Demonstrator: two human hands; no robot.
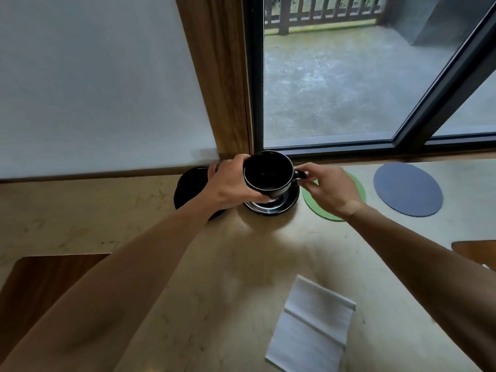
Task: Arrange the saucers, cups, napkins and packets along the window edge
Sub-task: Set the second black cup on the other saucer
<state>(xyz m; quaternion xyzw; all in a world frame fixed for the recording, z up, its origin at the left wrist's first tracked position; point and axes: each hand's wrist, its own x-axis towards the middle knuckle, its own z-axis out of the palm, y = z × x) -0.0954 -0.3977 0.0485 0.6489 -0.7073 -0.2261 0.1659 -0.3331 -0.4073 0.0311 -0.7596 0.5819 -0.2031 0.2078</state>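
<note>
Your left hand (230,181) wraps the black cup (268,174); your right hand (327,187) pinches its handle, over the saucer (284,204) at the counter's (228,259) window edge.

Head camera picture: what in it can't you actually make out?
- Second black saucer: its right part is hidden behind the left hand.
- Green mat: largely covered by the right hand.
- Black cup: too dark inside to tell whether it is empty, or whether it touches its saucer.
- Packets: none in view.
- White napkin: bottom corner cut off by the frame edge.
</note>
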